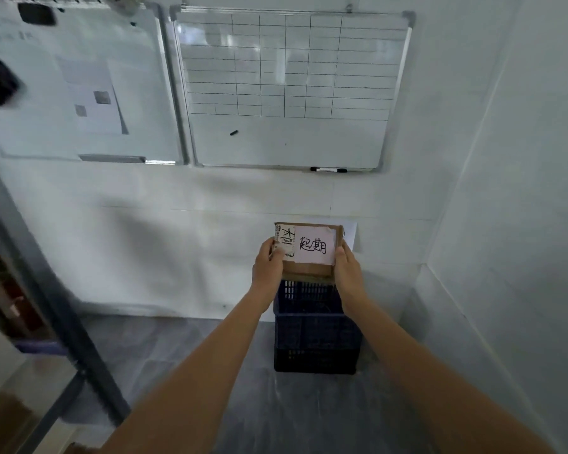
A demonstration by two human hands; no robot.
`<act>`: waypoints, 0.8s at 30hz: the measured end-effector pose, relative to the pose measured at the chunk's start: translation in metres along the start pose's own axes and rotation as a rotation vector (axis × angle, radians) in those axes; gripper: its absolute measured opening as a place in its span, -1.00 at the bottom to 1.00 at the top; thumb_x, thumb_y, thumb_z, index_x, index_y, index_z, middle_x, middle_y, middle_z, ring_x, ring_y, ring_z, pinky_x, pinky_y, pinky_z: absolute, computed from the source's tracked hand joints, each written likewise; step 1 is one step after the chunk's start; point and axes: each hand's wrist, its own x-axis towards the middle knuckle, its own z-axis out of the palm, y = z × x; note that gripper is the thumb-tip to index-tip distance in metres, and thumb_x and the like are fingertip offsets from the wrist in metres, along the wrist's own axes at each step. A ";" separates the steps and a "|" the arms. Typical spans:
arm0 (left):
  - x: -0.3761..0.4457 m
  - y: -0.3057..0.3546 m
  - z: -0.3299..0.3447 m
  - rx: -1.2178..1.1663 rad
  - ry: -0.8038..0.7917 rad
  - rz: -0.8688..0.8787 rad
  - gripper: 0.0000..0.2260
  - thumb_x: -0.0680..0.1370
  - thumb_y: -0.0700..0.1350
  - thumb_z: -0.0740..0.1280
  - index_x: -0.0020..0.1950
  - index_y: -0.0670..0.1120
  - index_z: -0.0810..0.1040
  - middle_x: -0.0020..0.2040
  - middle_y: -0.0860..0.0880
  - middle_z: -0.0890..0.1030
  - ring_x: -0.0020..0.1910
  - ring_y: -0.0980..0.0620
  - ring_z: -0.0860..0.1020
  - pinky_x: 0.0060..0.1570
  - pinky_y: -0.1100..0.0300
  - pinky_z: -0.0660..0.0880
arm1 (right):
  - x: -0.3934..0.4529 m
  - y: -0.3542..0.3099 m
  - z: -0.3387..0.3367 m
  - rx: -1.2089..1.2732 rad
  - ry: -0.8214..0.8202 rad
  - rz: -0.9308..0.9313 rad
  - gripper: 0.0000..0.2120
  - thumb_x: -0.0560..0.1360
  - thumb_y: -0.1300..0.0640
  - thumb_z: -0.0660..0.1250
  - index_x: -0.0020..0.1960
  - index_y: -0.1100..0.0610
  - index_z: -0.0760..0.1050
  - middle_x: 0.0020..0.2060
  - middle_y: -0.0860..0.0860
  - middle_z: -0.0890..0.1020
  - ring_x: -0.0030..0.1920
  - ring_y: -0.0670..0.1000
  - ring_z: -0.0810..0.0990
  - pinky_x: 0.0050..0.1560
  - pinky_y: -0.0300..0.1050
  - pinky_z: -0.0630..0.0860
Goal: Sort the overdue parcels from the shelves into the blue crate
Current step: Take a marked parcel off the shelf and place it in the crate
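A brown cardboard parcel (309, 268) with a pale pink handwritten label is held out in front of me, above the blue crate (315, 335). My left hand (268, 265) grips its left edge and my right hand (348, 268) grips its right edge. The dark blue slatted crate stands on the grey floor against the white wall, its open top just below the parcel. The parcel hides the back rim of the crate.
Two whiteboards (286, 90) hang on the wall above, one with a marker (328, 170) on its ledge. A grey metal shelf frame (46, 290) runs down the left side. A white side wall (512, 224) closes the corner on the right.
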 end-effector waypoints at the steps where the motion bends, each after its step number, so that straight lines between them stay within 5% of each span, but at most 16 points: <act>1: 0.016 -0.002 0.009 0.003 -0.001 -0.004 -0.71 0.65 -0.14 0.07 0.34 -0.05 0.41 0.15 0.03 0.52 0.07 0.05 0.47 -0.12 0.29 0.43 | 0.020 0.002 -0.001 -0.010 -0.002 -0.003 -0.55 0.67 -0.06 -0.04 0.53 -0.05 0.21 0.41 0.00 0.42 0.37 0.04 0.40 0.41 0.10 0.35; 8: 0.133 -0.032 0.055 0.034 0.026 -0.071 -0.74 0.64 -0.11 0.07 0.27 -0.01 0.45 0.19 -0.02 0.55 0.11 0.00 0.50 0.18 0.01 0.49 | 0.139 0.019 0.007 -0.073 -0.021 0.048 -0.55 0.68 -0.02 -0.04 0.55 0.00 0.18 0.42 0.01 0.40 0.38 0.05 0.36 0.42 0.00 0.31; 12: 0.202 -0.062 0.077 0.035 0.012 -0.104 -0.70 0.66 -0.10 0.06 0.35 -0.05 0.42 0.19 -0.01 0.54 0.11 0.02 0.49 0.12 0.10 0.48 | 0.212 0.038 0.020 -0.081 -0.009 0.062 -0.58 0.69 0.05 -0.02 0.53 0.06 0.22 0.26 -0.04 0.44 0.18 -0.03 0.39 0.20 -0.15 0.33; 16: 0.278 -0.099 0.099 0.020 0.003 -0.145 -0.67 0.66 -0.09 0.08 0.40 -0.08 0.39 0.26 -0.03 0.53 0.18 0.00 0.48 0.20 0.12 0.43 | 0.293 0.075 0.040 -0.153 0.014 0.086 -0.56 0.67 0.04 -0.01 0.53 0.02 0.23 0.38 0.03 0.44 0.25 0.05 0.43 0.19 -0.11 0.34; 22: 0.365 -0.168 0.130 0.052 -0.032 -0.309 -0.63 0.63 -0.21 0.09 0.44 -0.05 0.34 0.18 0.00 0.50 -0.01 0.08 0.46 -0.13 0.27 0.43 | 0.388 0.135 0.063 -0.239 0.016 0.219 -0.54 0.67 -0.04 -0.03 0.55 0.01 0.18 0.48 0.05 0.32 0.47 0.11 0.28 0.47 0.09 0.25; 24: 0.386 -0.192 0.142 0.050 -0.050 -0.379 -0.61 0.62 -0.22 0.13 0.45 -0.06 0.33 0.20 0.01 0.50 0.04 0.07 0.47 -0.02 0.23 0.44 | 0.414 0.158 0.064 -0.265 0.005 0.286 -0.53 0.67 -0.05 -0.04 0.56 0.02 0.16 0.49 0.06 0.30 0.48 0.13 0.26 0.47 0.13 0.23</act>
